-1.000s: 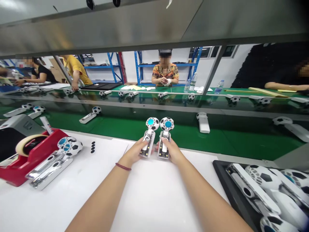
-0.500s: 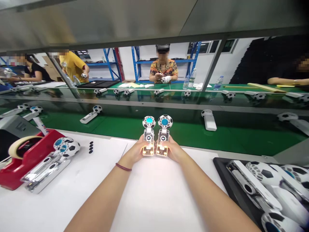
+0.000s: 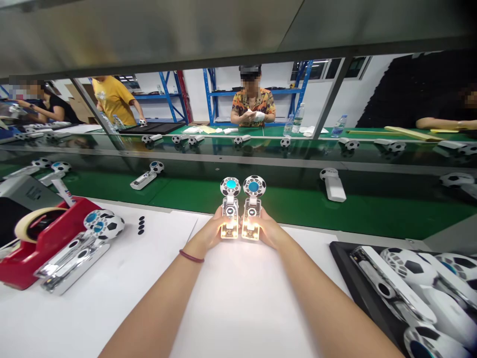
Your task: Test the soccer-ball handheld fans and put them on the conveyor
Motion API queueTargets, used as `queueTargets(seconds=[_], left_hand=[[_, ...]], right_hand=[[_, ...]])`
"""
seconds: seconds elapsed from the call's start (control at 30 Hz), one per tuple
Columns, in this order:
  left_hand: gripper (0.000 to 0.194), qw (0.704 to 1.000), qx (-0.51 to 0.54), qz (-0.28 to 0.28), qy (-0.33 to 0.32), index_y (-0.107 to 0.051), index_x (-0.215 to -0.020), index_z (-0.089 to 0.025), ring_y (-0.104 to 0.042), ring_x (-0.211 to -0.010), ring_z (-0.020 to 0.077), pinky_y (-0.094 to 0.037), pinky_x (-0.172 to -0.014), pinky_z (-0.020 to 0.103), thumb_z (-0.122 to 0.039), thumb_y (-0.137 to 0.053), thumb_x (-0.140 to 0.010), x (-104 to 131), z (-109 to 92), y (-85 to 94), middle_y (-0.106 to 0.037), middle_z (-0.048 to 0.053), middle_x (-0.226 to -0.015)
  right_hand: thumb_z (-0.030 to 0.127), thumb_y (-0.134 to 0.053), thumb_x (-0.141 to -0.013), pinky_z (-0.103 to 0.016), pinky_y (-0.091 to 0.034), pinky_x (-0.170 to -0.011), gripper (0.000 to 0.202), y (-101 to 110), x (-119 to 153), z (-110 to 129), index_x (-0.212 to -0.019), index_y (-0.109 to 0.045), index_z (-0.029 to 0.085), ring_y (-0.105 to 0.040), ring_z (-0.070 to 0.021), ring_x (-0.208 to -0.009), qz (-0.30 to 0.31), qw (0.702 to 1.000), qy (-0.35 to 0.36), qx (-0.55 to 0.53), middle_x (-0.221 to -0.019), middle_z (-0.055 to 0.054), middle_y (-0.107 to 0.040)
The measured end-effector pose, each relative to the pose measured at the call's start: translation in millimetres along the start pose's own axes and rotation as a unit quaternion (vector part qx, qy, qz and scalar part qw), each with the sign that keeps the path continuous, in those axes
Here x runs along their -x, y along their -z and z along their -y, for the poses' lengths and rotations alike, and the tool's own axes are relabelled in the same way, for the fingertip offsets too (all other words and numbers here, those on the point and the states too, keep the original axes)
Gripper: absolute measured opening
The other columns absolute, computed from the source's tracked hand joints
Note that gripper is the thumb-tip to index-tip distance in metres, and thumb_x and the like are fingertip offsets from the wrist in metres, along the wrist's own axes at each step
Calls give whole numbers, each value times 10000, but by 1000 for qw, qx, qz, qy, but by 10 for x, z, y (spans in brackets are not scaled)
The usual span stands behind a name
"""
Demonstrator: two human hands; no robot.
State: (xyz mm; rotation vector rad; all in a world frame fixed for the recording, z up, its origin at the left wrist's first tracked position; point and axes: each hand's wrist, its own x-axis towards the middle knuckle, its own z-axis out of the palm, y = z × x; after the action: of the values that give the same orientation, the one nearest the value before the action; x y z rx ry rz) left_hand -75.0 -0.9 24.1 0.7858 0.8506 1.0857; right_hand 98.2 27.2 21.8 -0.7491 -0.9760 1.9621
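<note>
My left hand [image 3: 212, 229] is closed around a handheld fan [image 3: 230, 203] with a round soccer-ball head and a bright blue centre. A matching handheld fan [image 3: 253, 203], its centre a darker blue, is gripped in my right hand [image 3: 270, 230]. Both are held upright side by side, a small gap between them, over the white table surface [image 3: 238, 298]. Their transparent fronts glow with warm lights, and each has a small round lit display. My thumbs rest on the fronts; the other fingers are mostly hidden behind.
On the left, two more fans [image 3: 74, 263] lie beside a red tape dispenser [image 3: 22, 263], near several black round stickers [image 3: 141, 225]. A black tray [image 3: 341, 263] holds several fans at right. Beyond runs a green conveyor [image 3: 194, 194] carrying fans. A co-worker [image 3: 253, 102] sits opposite.
Fans on the near conveyor have shifted right; those on the far one have moved slightly left. The displays in my hands look different. A person in yellow has lowered a fan toward a dark tray.
</note>
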Motion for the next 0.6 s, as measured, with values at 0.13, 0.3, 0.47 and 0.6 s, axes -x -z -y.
queueTargets(seconds=[0.13, 0.3, 0.47, 0.6], left_hand=[[564, 1000, -2, 7, 0, -396, -1241, -279, -607, -895, 220, -481, -767, 359, -166, -604, -729, 6, 3, -5, -591, 52, -1046], [542, 1000, -16, 8, -5, -385, -1252, -275, -594, -935, 215, -471, -797, 353, -160, -570, -756, 25, -6, -13, -584, 53, -1053], [552, 1000, -13, 2, 2, -395, -1233, -265, -597, -910, 214, -472, -786, 353, -145, -580, -727, 29, -17, -31, -587, 48, -1023], [588, 1000, 1, -6, -12, -387, -1235, -269, -609, -842, 202, -476, -750, 343, -160, -609, -701, 25, -7, -43, -593, 41, -996]], right_hand=[[208, -707, -619, -384, -480, -754, 609, 5, -4, -11, -1144, -401, 260, -610, -222, -867, -3, 1000, 1, 7, -950, -18, -596], [222, -710, -626, -381, -479, -776, 589, 23, -16, -23, -1136, -417, 257, -607, -223, -893, -6, 1000, 14, 12, -989, -29, -597], [222, -713, -625, -383, -483, -777, 627, 18, -5, -14, -1167, -399, 266, -613, -221, -890, -1, 1000, 3, 6, -996, -27, -603], [227, -730, -593, -389, -497, -739, 646, -1, -1, -17, -1143, -395, 268, -622, -223, -848, -15, 1000, -5, -8, -950, -18, -614]])
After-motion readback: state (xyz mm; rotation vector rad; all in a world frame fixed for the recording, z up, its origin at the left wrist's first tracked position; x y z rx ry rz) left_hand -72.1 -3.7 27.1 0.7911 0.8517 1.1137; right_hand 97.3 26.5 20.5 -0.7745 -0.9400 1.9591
